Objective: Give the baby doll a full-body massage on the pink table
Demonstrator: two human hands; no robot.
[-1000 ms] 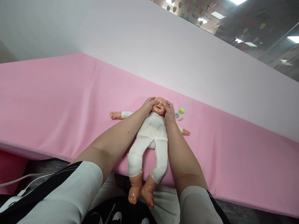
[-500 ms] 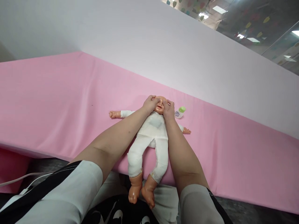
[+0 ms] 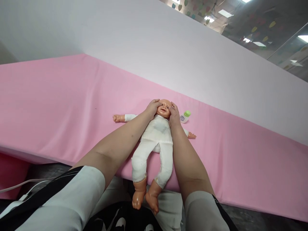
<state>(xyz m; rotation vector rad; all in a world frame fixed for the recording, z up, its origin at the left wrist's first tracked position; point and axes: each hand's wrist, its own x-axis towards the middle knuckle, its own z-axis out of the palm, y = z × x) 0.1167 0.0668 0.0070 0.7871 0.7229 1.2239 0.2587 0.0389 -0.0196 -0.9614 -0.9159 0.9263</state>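
Observation:
A baby doll (image 3: 157,131) with a white cloth body and shiny plastic head, hands and feet lies on its back, its feet towards me. My left hand (image 3: 152,109) cups the left side of its head, with the thumb on the cheek near the eye. On the other side my right hand (image 3: 174,115) is curved round the head, its thumb also at the cheek. The doll's eyes, nose and mouth show between my thumbs. Just right of my right hand a small clear bottle (image 3: 184,117) with a green cap is on the pink surface.
The doll lies on a long pink padded bench (image 3: 60,106); its feet hang over the near edge. Behind rises a white wall (image 3: 144,41) with a glass panel (image 3: 240,29) at upper right. White cables (image 3: 29,181) run at lower left.
My thumbs have slid outward from the middle of the doll's face to its sides, uncovering the eyes and cheeks. The doll and bottle stay in place.

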